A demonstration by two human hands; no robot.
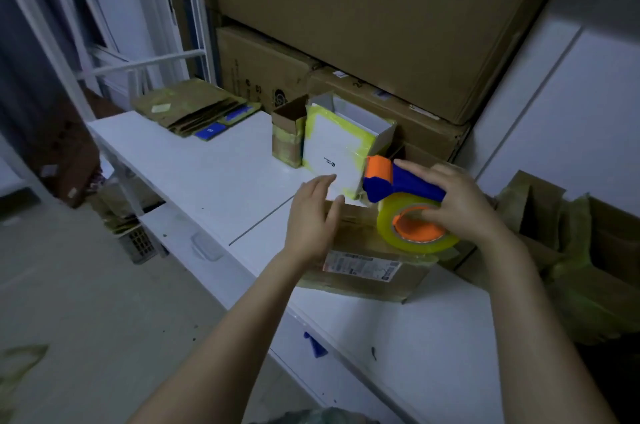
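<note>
A flat cardboard parcel (363, 271) with a printed shipping label lies on the white table (214, 181). My left hand (313, 219) rests on the parcel's left edge with the fingers straight. My right hand (460, 202) grips the blue handle of a blue and orange tape dispenser (391, 181), which carries a roll of clear yellowish tape (415, 233) and sits on top of the parcel. The fingertips of my right hand reach the roll's orange core.
A white box (339, 153) edged with yellow tape stands open behind the parcel, next to a small open brown carton (289, 132). Flattened cartons (197, 108) lie at the far left. Large cardboard boxes (363, 25) are stacked behind. More taped cartons (571, 250) sit at the right.
</note>
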